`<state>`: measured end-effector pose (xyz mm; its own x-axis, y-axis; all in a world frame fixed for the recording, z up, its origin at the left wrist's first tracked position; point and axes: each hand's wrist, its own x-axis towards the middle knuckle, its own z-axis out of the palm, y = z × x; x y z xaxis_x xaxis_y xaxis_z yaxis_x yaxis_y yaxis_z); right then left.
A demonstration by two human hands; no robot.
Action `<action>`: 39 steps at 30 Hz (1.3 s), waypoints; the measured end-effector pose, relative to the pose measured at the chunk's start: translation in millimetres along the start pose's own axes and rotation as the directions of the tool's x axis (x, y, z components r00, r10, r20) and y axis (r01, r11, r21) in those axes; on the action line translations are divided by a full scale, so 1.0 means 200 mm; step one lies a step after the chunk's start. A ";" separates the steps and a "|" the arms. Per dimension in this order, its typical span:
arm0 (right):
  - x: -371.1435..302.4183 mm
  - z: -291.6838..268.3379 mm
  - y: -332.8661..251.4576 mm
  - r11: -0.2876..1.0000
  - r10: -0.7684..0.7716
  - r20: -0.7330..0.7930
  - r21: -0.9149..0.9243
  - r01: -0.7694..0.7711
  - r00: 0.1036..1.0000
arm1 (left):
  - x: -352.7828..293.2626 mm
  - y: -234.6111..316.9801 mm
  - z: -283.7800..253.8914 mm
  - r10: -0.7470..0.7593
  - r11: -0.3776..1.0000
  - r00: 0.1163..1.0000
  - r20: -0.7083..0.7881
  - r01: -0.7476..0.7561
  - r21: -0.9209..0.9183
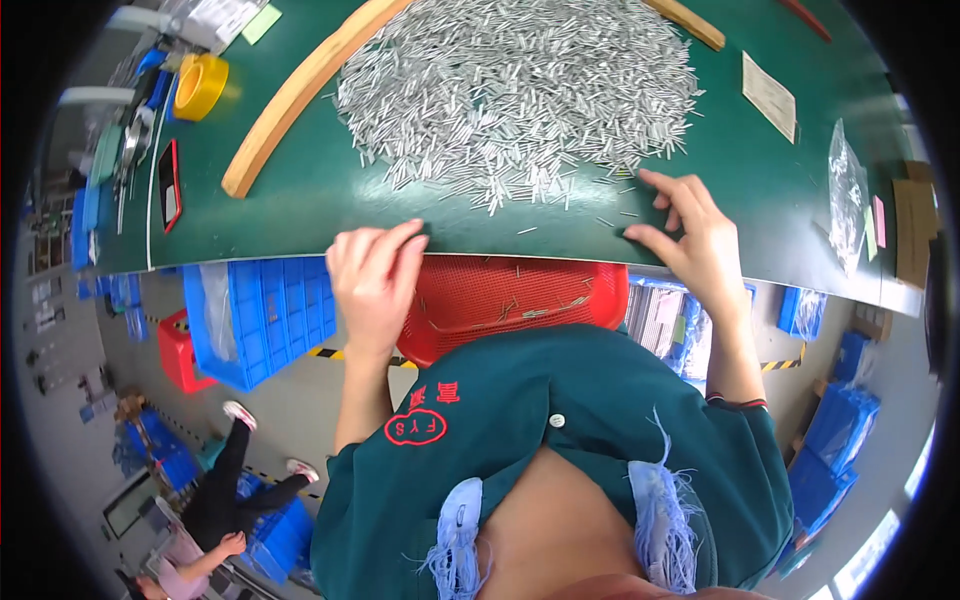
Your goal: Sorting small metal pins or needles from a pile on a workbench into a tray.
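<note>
A broad heap of small silvery metal pins [520,90] covers the middle of the green tabletop [300,215]. My left hand [370,285] is at the table's front edge, left of the heap, its fingers curled and the thumb and index tips close together; whatever they hold, if anything, does not show. At the heap's near right side, my right hand [700,235] has thumb and index finger spread apart with nothing visible between them. A few loose pins lie just left of its fingertips. Below the table edge, a red perforated basket [460,310] against my body contains several scattered pins.
Wooden strips [290,110] flank the heap. Yellow tape [202,87] and a red-edged phone [171,185] lie left; a paper label [769,97] and plastic bag [847,195] lie right. Blue crates [270,315] stand beneath. Another person [215,500] is at lower left.
</note>
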<state>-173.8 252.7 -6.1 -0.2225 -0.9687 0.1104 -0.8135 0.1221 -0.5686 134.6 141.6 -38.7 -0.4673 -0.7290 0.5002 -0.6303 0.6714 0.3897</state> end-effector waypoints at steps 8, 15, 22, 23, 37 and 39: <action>0.12 0.28 -0.19 0.985 -0.166 -0.012 0.044 0.166 0.986 | 0.11 0.17 0.13 0.012 0.997 0.990 0.143 -0.002 -0.071; 0.19 0.37 -0.26 0.960 -0.223 -0.032 0.164 0.225 0.974 | 0.10 0.09 0.17 0.018 0.995 0.993 0.115 -0.007 -0.100; 0.06 0.28 -0.17 0.935 -0.353 -0.031 0.039 0.354 0.935 | -0.07 -0.01 0.08 0.096 0.986 0.995 0.012 -0.094 -0.134; 0.06 0.28 -0.18 0.936 -0.350 -0.026 0.042 0.351 0.936 | -0.06 0.00 0.08 0.092 0.987 0.996 0.017 -0.089 -0.136; 0.10 0.29 -0.22 0.912 -0.409 0.020 -0.009 0.410 0.912 | -0.01 0.07 0.10 0.239 0.960 0.965 0.109 -0.218 -0.177; 0.11 0.28 -0.23 0.887 -0.461 0.095 0.043 0.459 0.882 | 0.02 0.10 0.11 0.192 0.973 0.974 0.121 -0.173 -0.154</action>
<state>-110.8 214.4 -23.6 0.2297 -0.9316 0.2819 -0.8012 -0.3454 -0.4886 106.4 148.1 -46.2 -0.6514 -0.5971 0.4681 -0.4373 0.7996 0.4115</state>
